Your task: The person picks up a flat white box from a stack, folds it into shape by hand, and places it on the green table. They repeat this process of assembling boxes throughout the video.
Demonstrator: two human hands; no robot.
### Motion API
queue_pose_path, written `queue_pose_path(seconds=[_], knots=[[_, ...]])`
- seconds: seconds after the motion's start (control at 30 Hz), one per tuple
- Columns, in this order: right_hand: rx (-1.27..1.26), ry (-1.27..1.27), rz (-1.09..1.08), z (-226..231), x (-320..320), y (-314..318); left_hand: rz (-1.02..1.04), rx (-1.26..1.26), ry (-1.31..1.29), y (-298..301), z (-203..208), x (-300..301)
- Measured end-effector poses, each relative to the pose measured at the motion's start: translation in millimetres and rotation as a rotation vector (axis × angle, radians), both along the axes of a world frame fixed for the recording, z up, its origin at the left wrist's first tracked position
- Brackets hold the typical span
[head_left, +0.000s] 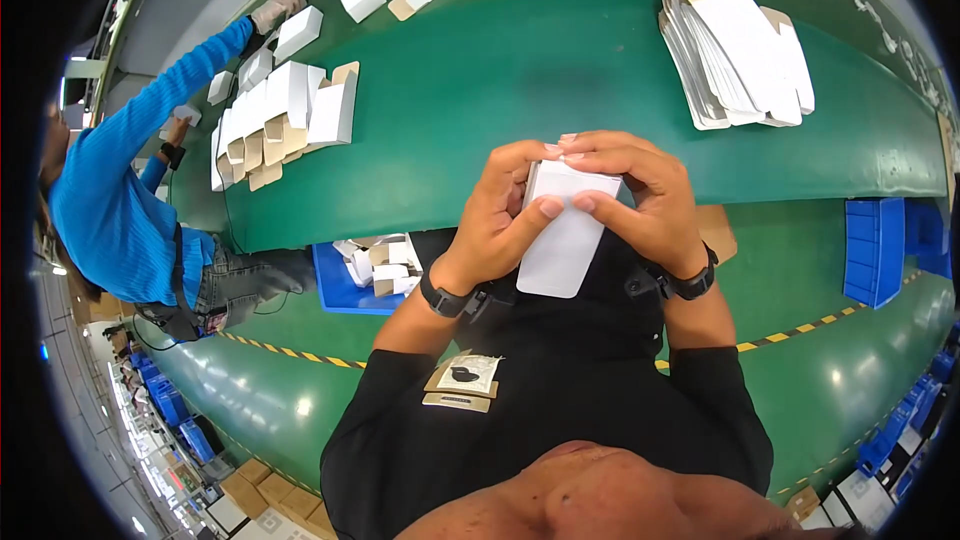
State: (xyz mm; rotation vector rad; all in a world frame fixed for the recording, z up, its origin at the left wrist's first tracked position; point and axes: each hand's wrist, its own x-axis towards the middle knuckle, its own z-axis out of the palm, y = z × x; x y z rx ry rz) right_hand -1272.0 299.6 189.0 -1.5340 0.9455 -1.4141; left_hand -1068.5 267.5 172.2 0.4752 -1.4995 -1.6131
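Observation:
A small white carton [562,255] is held between my two hands in front of my body, by the near edge of the green table. My left hand [498,215] is closed on its left side, thumb on the white face and fingers round the far end. From the other side my right hand [648,202] grips it in the same way, the thumbs nearly meeting. The fingers partly hide the carton's far end. Farther off on the right lies a stack of flat white cartons [735,55] with brown insides. Standing to the left are several formed white cartons with open brown flaps [270,140].
The green table [480,70] spans the view. Under its edge sits a blue bin [345,292] of cartons; blue bins [873,250] stand right. At left, a person in a blue sweater [120,200] reaches toward cartons. White cables and plugs [870,15] lie along the far right.

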Motion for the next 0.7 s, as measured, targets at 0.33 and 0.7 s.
queue_pose_path(seconds=[0.33,0.7], knots=[[-0.076,-0.157,-0.125,-30.7,-21.0,-28.3,-0.124,0.194,-0.004,-32.8,11.7,-26.9],[-0.085,1.249,-1.04,25.8,-81.1,-56.4,0.371,-0.807,-0.734,-252.2,18.4,-25.6]])
